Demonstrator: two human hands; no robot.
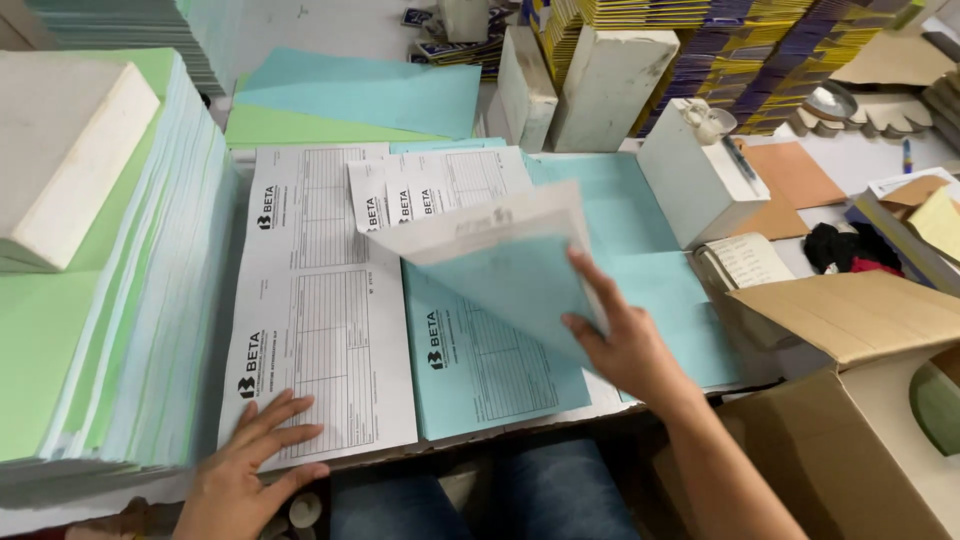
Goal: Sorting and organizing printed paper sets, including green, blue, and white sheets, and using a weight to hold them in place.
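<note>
On the desk (600, 398), in the head view: collating printed forms, white and blue.
Left hand (247, 462) flat, fingers spread, pinning the white form (320, 330); right hand (628, 340) pinching the lifted blue sheet (510, 270) over the blue form (490, 365). Best held lightly, edges squared.

The lifted blue sheet (500, 265) covers the upper part of the blue printed form (490, 370) and blurs at its raised edge. The right hand (625, 345) hides part of that sheet, fingertips tucked behind it. The left hand (250, 470) is cut at the wrist by the near edge. The tall paper stack (110, 330) runs off the left edge. The cardboard box (860, 400) runs off the right and near edges; its contents cannot be told.
</note>
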